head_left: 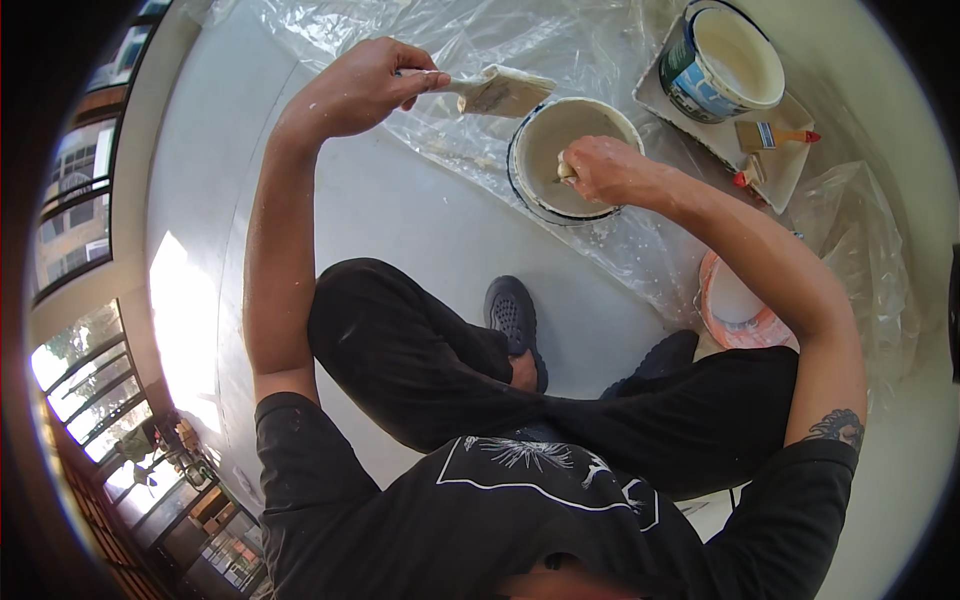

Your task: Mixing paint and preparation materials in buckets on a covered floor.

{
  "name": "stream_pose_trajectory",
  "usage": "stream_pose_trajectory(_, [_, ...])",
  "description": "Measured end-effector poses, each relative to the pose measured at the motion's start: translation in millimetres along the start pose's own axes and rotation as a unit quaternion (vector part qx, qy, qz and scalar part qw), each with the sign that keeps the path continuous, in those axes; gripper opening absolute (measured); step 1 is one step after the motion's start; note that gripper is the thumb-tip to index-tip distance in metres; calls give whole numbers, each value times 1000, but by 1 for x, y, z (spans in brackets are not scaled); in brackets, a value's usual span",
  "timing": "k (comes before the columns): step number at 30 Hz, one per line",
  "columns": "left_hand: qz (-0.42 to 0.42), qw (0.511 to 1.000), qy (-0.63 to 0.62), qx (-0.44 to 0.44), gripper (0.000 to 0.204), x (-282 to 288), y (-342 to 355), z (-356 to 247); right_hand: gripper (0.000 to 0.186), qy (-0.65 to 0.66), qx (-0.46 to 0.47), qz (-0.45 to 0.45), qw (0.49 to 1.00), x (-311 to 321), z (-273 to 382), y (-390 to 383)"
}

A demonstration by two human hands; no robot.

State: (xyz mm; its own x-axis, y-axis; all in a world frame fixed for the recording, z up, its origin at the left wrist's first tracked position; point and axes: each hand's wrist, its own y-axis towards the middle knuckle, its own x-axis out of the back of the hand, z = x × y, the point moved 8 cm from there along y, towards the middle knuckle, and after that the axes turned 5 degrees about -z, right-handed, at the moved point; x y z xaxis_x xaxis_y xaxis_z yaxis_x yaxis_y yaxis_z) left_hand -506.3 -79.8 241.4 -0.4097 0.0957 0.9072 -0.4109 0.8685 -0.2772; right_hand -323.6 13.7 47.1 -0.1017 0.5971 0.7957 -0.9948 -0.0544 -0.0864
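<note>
My left hand (380, 85) is closed around the handle of a broad putty knife (507, 92), its wide end smeared off-white and pointing right. That end reaches just above the rim of a white-lined bucket (517, 165) with a dark outside. Over the bucket, my right hand (605, 170) is closed on a small whitish handle (567, 168); whatever lies beyond it is hidden by my fingers and the bucket. Pale material coats the bucket's inner wall.
Clear plastic sheeting (420, 40) covers the floor ahead. At the far right a second paint bucket (715, 75) stands on a white tray (795, 180), with a paintbrush (775, 136) beside it. An orange-rimmed bucket (715, 310) sits under my right forearm. My shoe (512, 315) rests on grey floor.
</note>
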Motion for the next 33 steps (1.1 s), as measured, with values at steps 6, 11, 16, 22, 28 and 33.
stream_pose_trajectory(6, [-1,1000,11,3,53,-1,-1,2,22,12,-59,54,997,1,-5,-1])
stream_pose_trajectory(11, [-5,1000,1,7,54,-2,-2,3,22,-17,-50,-51,997,23,-25,9])
stream_pose_trajectory(16, [-6,1000,6,6,53,-2,-2,1,18,-78,3,-96,992,23,-31,6])
stream_pose_trajectory(22, [-10,1000,6,4,52,-3,-1,-1,15,-33,37,-125,991,15,-18,3])
stream_pose_trajectory(28, [6,1000,-1,-9,53,-3,1,-5,18,24,-2,15,1000,6,-5,7])
stream_pose_trajectory(33, [11,1000,1,4,53,-4,1,-3,21,13,-41,89,995,-2,-4,2])
